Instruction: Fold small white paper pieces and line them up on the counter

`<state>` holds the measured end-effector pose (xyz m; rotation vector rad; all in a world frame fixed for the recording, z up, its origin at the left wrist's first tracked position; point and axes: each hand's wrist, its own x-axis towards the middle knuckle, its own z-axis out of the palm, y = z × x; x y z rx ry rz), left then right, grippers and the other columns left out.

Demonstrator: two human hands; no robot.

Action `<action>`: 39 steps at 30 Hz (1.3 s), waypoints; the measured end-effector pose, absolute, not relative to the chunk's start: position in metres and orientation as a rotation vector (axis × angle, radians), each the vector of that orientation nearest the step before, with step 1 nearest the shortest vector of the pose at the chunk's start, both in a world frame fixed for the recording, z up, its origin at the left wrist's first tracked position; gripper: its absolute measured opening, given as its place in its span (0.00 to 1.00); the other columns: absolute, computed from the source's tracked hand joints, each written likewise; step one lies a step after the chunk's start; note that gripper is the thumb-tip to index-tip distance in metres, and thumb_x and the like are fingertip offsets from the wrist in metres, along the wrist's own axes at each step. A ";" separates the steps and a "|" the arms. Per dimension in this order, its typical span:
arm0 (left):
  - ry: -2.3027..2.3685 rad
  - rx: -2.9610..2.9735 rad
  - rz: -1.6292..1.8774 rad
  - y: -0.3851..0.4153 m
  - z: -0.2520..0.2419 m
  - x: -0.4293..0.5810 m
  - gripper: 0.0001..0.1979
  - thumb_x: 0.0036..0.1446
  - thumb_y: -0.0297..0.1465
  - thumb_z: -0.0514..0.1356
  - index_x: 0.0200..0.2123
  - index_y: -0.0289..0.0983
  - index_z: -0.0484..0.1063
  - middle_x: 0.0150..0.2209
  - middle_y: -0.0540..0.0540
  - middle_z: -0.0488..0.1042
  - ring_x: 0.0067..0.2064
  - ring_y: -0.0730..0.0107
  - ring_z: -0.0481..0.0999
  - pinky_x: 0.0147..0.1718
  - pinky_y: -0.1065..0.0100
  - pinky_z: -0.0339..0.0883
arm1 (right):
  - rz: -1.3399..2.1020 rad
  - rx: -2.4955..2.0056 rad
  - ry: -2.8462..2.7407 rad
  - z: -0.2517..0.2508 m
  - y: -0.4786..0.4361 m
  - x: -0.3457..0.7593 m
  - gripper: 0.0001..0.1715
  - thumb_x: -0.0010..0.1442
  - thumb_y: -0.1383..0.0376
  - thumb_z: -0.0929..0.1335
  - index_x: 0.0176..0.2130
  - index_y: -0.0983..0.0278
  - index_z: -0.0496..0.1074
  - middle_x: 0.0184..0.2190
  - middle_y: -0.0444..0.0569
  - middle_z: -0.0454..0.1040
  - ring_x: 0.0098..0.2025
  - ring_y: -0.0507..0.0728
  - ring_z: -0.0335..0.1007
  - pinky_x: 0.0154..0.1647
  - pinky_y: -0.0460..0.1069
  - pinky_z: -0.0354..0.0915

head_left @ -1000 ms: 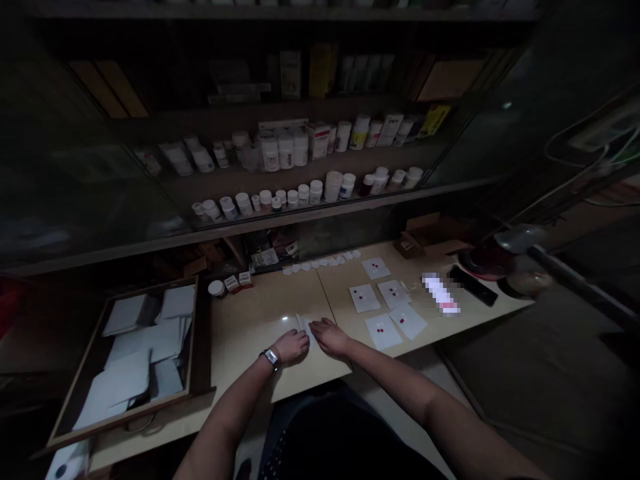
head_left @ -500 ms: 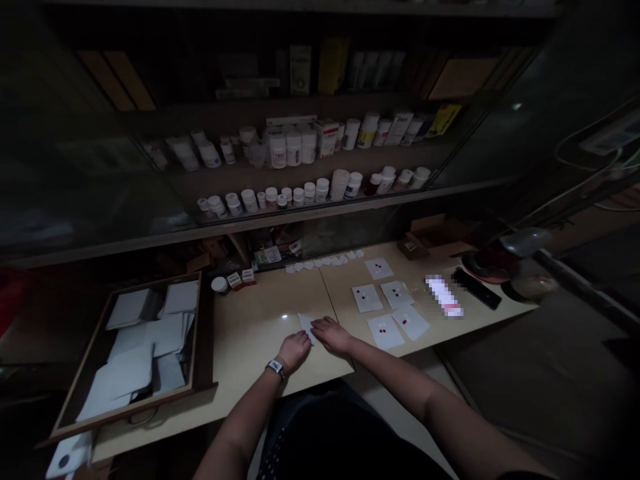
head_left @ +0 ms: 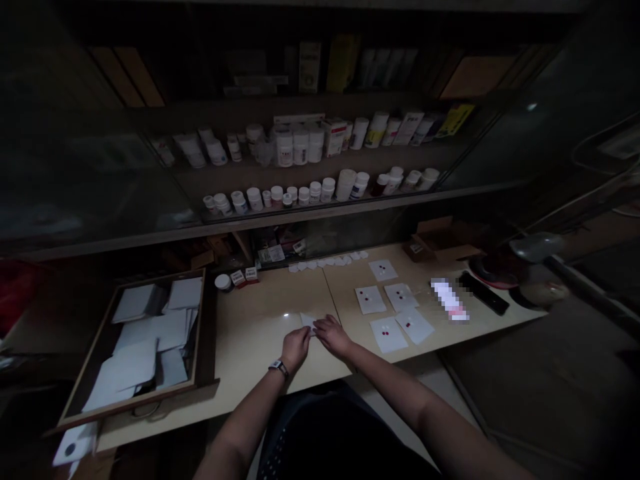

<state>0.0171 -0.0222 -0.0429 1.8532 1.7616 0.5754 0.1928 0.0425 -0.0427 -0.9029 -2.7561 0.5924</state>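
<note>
A small white paper sheet [head_left: 307, 321], partly folded, lies on the table in front of me and is mostly covered by my fingers. My left hand [head_left: 296, 348], a watch on its wrist, pinches the paper's near left side. My right hand [head_left: 332, 335] has its fingers bent over the right side of the same sheet, the fingertips close to those of the left. To the right lie several flat white paper squares [head_left: 371, 309] bearing red and white pills [head_left: 385, 333]. A row of small folded paper packets [head_left: 327, 262] runs along the back.
A wooden drawer [head_left: 187, 385] with stacked papers stands at the left. Behind are a white-lidded jar [head_left: 223, 283] and small boxes [head_left: 251, 274]. A lit phone [head_left: 449, 299], a black phone [head_left: 483, 293] and a cardboard box [head_left: 445, 240] are at the right. Shelves hold medicine bottles [head_left: 346, 185].
My left hand has shifted up a little and turned more upright at the paper. The right fingers have curled in closer to it. The whole view has shifted slightly.
</note>
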 end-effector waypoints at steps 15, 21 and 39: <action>1.831 1.175 0.947 -0.006 -0.054 0.026 0.28 0.49 0.21 0.57 0.56 0.34 0.62 0.39 0.44 0.74 0.37 0.71 0.74 0.40 0.70 0.67 | 0.746 -1.193 -2.439 -0.045 0.044 0.175 0.10 0.59 0.71 0.63 0.38 0.66 0.74 0.39 0.53 0.74 0.44 0.57 0.67 0.46 0.50 0.63; 1.839 1.182 0.916 -0.003 -0.059 0.025 0.30 0.49 0.22 0.57 0.58 0.33 0.60 0.35 0.46 0.74 0.34 0.72 0.73 0.36 0.71 0.68 | 0.811 -1.157 -2.365 -0.051 0.040 0.178 0.12 0.59 0.71 0.62 0.38 0.65 0.75 0.42 0.53 0.74 0.47 0.58 0.67 0.48 0.52 0.64; 1.821 1.477 0.849 -0.024 -0.045 0.026 0.27 0.53 0.26 0.55 0.59 0.37 0.62 0.35 0.47 0.75 0.38 0.68 0.73 0.42 0.67 0.66 | 0.862 -1.140 -2.257 -0.060 0.033 0.180 0.13 0.58 0.73 0.62 0.38 0.64 0.75 0.44 0.54 0.74 0.50 0.58 0.66 0.52 0.54 0.64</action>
